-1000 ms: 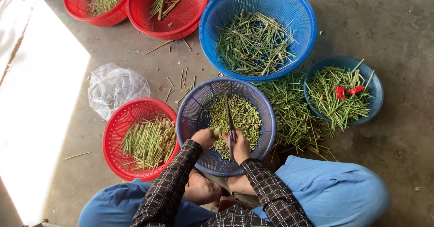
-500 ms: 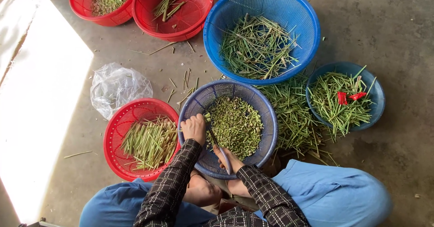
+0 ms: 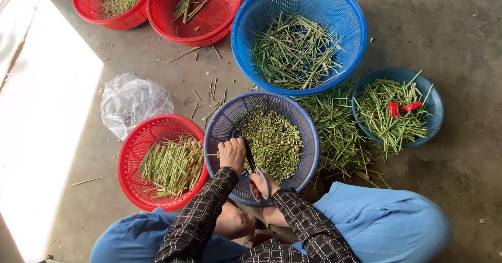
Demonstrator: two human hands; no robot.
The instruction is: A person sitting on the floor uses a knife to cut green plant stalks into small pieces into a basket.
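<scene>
She is crouching over the purple basket (image 3: 219, 132), which is holding a heap of short, pale green cut pieces (image 3: 272, 142). Her left hand (image 3: 232, 154) is gripping a thin green stem (image 3: 212, 154) over the basket's near-left rim, fingers curled tight, while her right hand (image 3: 260, 183) is clasping the scissors (image 3: 250, 158).

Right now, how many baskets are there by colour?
Red baskets: 3
Blue baskets: 3
Total: 6
</scene>
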